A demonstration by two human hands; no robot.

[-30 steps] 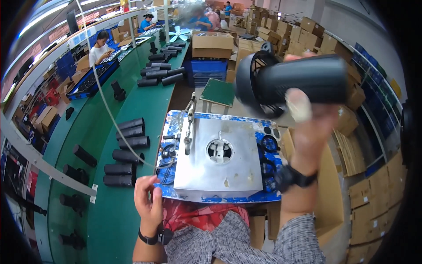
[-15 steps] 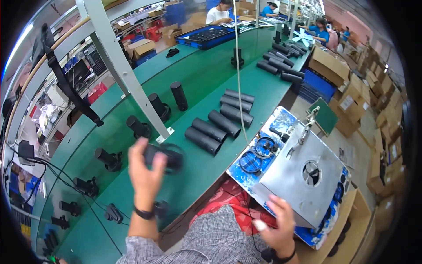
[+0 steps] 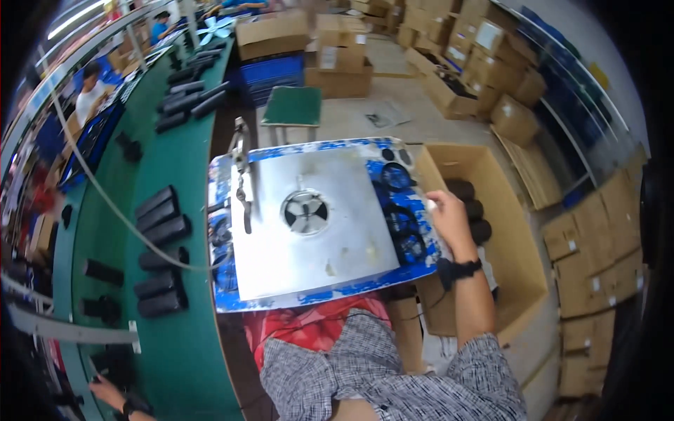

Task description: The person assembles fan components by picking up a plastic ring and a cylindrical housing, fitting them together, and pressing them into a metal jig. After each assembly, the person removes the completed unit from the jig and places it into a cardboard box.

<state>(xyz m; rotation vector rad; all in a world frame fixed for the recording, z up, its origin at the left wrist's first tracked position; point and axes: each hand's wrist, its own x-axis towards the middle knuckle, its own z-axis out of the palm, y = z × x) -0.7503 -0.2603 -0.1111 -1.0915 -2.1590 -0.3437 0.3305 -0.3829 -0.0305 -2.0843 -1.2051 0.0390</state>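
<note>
Green bench (image 3: 182, 337) down the left of frame, steel plate (image 3: 309, 224) on a blue board at centre, stacked cartons at upper right. Right hand (image 3: 449, 221) at centre right, over an open box (image 3: 516, 245), beside three black cylinders (image 3: 472, 209) (grip unclear, fingers curled away from view). Left hand (image 3: 105, 390) at lower left, cut by the rim, grip impossible to tell. Six cylinders on the bench nearby.

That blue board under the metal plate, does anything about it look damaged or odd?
Yes: the blue board has its paint worn away in white patches along the edges. The metal plate on it sits slightly askew.
</note>
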